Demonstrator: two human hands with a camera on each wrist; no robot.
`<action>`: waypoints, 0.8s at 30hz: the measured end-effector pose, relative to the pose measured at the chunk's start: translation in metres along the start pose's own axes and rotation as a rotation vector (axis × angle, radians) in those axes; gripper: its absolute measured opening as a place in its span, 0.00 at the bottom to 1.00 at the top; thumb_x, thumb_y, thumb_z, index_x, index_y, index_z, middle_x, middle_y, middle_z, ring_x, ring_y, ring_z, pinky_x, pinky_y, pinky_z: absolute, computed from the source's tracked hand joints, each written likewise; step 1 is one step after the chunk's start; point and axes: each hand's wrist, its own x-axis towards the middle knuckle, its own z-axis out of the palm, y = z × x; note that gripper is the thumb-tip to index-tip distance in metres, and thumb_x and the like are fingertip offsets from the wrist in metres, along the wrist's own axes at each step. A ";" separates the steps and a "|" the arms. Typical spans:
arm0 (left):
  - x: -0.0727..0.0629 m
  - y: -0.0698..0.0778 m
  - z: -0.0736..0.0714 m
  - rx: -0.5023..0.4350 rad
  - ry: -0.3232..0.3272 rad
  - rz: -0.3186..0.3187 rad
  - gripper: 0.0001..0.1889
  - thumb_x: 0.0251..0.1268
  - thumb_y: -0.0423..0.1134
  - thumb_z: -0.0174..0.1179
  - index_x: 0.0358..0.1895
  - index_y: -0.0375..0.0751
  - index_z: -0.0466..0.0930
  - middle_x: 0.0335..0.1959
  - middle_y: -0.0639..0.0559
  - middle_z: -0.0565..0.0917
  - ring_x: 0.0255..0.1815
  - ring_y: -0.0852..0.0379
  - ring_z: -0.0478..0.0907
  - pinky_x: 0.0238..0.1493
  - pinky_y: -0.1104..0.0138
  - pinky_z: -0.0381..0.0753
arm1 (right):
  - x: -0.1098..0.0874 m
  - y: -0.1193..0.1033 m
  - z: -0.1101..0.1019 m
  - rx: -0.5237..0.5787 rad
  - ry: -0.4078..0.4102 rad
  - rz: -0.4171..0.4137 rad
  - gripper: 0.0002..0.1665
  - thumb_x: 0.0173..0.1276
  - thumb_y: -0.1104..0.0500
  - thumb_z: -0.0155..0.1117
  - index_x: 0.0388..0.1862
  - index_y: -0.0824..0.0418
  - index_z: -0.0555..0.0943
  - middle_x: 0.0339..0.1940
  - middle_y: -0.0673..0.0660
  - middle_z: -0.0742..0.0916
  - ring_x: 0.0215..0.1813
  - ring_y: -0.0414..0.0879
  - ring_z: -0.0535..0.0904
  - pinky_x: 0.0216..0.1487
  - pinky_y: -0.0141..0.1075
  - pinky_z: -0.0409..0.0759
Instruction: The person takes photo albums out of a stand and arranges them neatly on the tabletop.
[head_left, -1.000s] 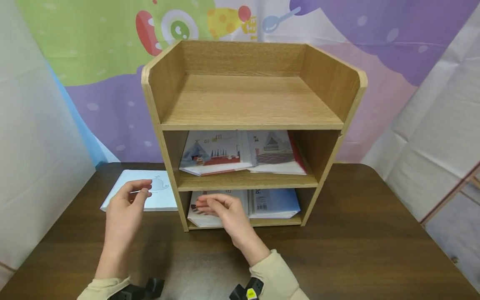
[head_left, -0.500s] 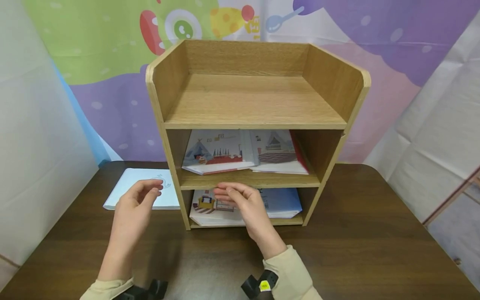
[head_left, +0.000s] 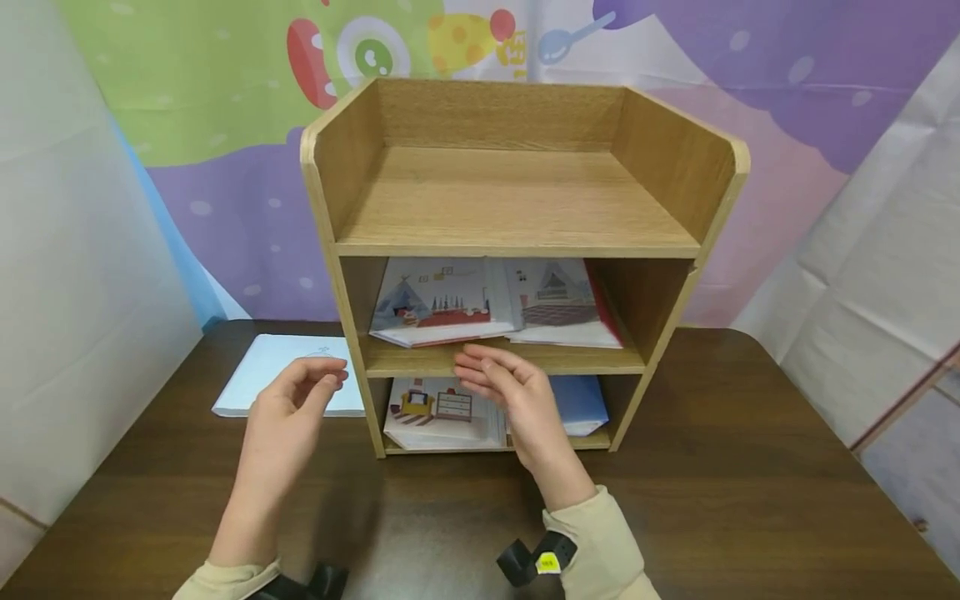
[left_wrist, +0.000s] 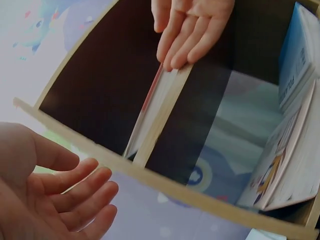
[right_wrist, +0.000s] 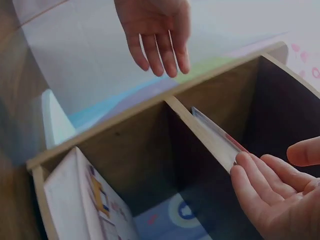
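My left hand (head_left: pixel 288 421) hovers just left of the wooden shelf unit (head_left: pixel 517 200), fingers relaxed and holding nothing; it overlaps a light blue book (head_left: pixel 251 379) on the table. Also without anything in it, my right hand (head_left: pixel 521 400) is raised before the unit, palm facing left. Its fingertips (right_wrist: pixel 242 167) come right at the front edge of the middle board in the right wrist view. On that board lie a book with a tent picture (head_left: pixel 431 304) and another with a grey hut (head_left: pixel 558 304). Below are a book with furniture drawings (head_left: pixel 442 421) and a blue one (head_left: pixel 583 404), partly hidden by my right hand.
The unit stands on a dark brown table (head_left: pixel 720 467), its bare top board (head_left: pixel 510 196) walled on three sides. Behind hangs a colourful cartoon curtain (head_left: pixel 225 225), with white cloth (head_left: pixel 82 275) at the left side.
My right hand has moved right and up, from the bottom shelf to the middle board's edge, uncovering the furniture book. My left hand has drifted slightly right. The books have stayed in place.
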 end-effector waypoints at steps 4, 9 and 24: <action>-0.001 0.005 0.007 0.010 -0.013 0.028 0.13 0.68 0.37 0.48 0.51 0.43 0.76 0.44 0.48 0.82 0.41 0.68 0.75 0.40 0.77 0.69 | 0.001 -0.004 -0.007 0.027 0.020 -0.015 0.20 0.71 0.63 0.44 0.57 0.71 0.71 0.54 0.69 0.78 0.52 0.53 0.79 0.54 0.41 0.75; -0.004 0.009 0.011 -0.003 -0.033 0.038 0.14 0.67 0.37 0.48 0.53 0.42 0.74 0.46 0.48 0.81 0.48 0.56 0.76 0.48 0.66 0.70 | 0.000 -0.009 -0.010 0.065 0.024 -0.038 0.20 0.71 0.64 0.42 0.58 0.74 0.69 0.56 0.71 0.76 0.55 0.55 0.77 0.55 0.40 0.74; -0.010 0.024 0.029 -0.090 -0.105 -0.040 0.22 0.67 0.36 0.47 0.63 0.39 0.64 0.57 0.42 0.75 0.58 0.51 0.71 0.58 0.58 0.69 | 0.000 -0.021 -0.022 0.083 0.109 -0.105 0.22 0.70 0.68 0.41 0.61 0.77 0.64 0.61 0.70 0.72 0.62 0.56 0.69 0.59 0.37 0.70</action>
